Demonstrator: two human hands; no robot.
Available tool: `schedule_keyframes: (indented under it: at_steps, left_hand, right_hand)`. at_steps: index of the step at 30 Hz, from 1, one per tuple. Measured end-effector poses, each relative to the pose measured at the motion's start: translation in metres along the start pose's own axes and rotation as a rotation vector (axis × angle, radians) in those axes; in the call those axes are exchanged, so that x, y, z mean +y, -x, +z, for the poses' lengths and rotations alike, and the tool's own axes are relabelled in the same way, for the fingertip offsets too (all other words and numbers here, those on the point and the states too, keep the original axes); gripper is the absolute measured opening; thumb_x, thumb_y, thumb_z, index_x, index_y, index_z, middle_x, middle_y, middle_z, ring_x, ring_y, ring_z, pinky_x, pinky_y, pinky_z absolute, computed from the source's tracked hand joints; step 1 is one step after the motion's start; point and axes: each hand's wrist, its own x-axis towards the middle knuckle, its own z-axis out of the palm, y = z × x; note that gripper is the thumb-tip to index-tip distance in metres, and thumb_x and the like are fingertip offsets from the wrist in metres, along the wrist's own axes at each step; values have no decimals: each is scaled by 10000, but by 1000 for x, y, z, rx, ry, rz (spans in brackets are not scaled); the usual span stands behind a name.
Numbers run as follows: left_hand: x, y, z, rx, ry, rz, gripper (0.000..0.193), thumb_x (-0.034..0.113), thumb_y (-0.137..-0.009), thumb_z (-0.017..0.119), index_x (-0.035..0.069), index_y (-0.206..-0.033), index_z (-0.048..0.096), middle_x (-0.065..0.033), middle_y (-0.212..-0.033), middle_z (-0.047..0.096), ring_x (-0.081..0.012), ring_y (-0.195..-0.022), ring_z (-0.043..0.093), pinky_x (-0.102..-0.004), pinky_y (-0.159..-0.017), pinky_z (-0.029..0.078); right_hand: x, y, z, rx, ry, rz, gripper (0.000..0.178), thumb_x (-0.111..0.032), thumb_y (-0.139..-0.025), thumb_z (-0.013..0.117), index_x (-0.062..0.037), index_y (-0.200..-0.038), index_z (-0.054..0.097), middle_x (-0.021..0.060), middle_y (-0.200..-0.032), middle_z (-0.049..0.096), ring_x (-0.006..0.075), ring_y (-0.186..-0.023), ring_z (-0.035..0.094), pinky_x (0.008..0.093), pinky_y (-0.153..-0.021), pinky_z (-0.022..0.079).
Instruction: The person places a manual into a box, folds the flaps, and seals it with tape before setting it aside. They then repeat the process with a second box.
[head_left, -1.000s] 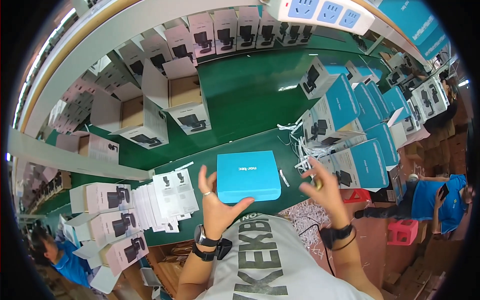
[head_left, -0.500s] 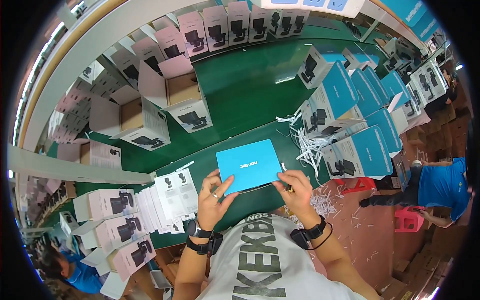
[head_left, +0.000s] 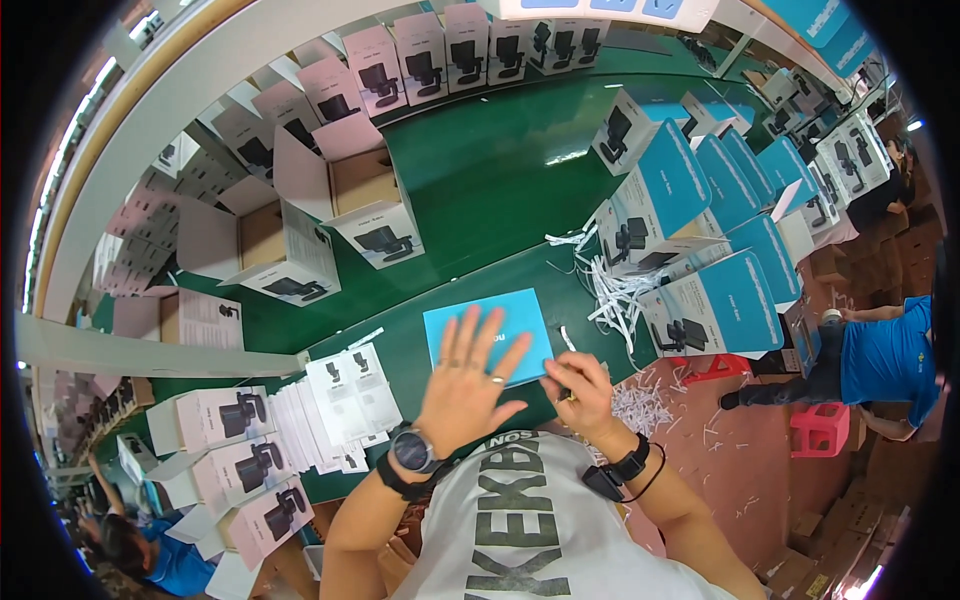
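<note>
A flat blue box [head_left: 535,328] with printing on its lid lies on the green table in front of me. My left hand [head_left: 465,385] is spread over it, fingers stretched out and palm down, hiding much of the lid; whether the fingers press on it I cannot tell. At the box's near right corner, my right hand [head_left: 580,390] is closed, thumb and forefinger pinched at the edge. A little to the left is a white printed sheet [head_left: 355,385], beside a fanned row of folded papers [head_left: 300,420].
Shredded white paper [head_left: 615,300] lies right of the box, before several blue-flapped cartons [head_left: 700,310]. Two open cartons [head_left: 380,235] stand at the far left, more cartons [head_left: 235,415] at the near left. A white post [head_left: 150,335] crosses the left side. Co-workers in blue are at both sides.
My left hand has let go of the box's left edge and opened flat over the lid. The box sits slightly farther left and lower. My right hand stays at its right corner.
</note>
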Motion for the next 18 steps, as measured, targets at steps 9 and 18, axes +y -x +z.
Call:
schedule_keyframes:
  at_steps: [9, 18]
  left_hand:
    - [-6, -7, 26, -74, -190, 20, 825, 462, -858, 793, 353, -1597, 442, -201, -1718, 228, -544, -1527, 235, -746, -1194, 180]
    - [-32, -24, -10, -221, 103, 0, 993, 619, -774, 810, 302, -1622, 402, -280, -1705, 180, -551, -1536, 208, -734, -1203, 145]
  right_hand:
    - [1, 14, 11, 42, 48, -26, 445, 58, -756, 851, -61, -1174, 758, 92, -1031, 703, 245, -789, 647, 337, -651, 504]
    - [3, 2, 5, -3, -137, 99, 344, 22, -754, 862, -73, -1075, 783, 75, -1006, 727, 239, -765, 666, 326, -651, 543]
